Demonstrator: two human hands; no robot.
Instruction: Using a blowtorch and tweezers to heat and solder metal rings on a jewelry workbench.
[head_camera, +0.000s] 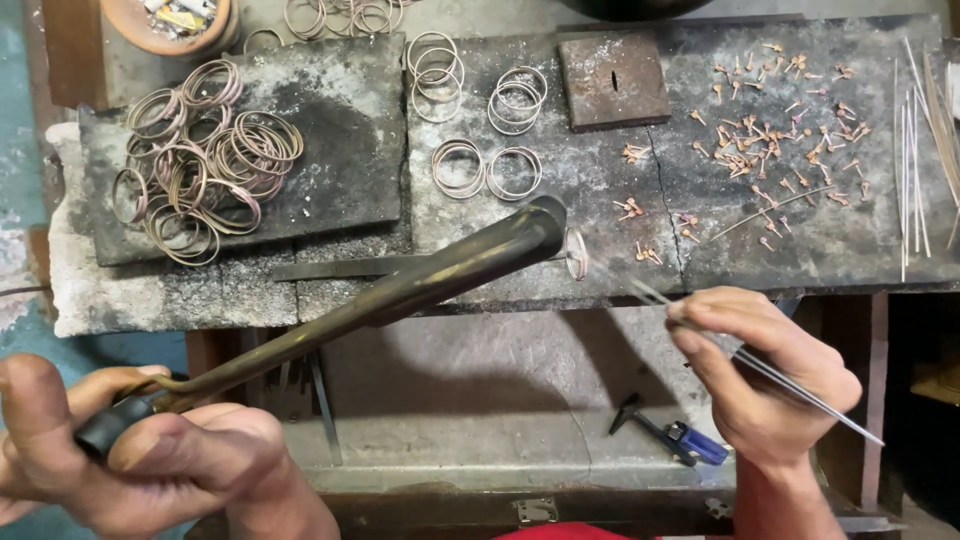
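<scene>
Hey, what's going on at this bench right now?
A person is working on metal rings at a charred bench. The left hand grips a torch, its nozzle aimed at a small ring standing on the slab edge. The right hand holds thin tweezers pointed toward that ring. Piles of rings and small copper bits lie on the bench.

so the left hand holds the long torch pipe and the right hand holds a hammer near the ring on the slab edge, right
Not quite. In the head view the right hand holds thin metal tweezers, not a hammer; a small hammer lies below. The left hand does hold the torch pipe, aimed near the ring at the slab edge.
</scene>
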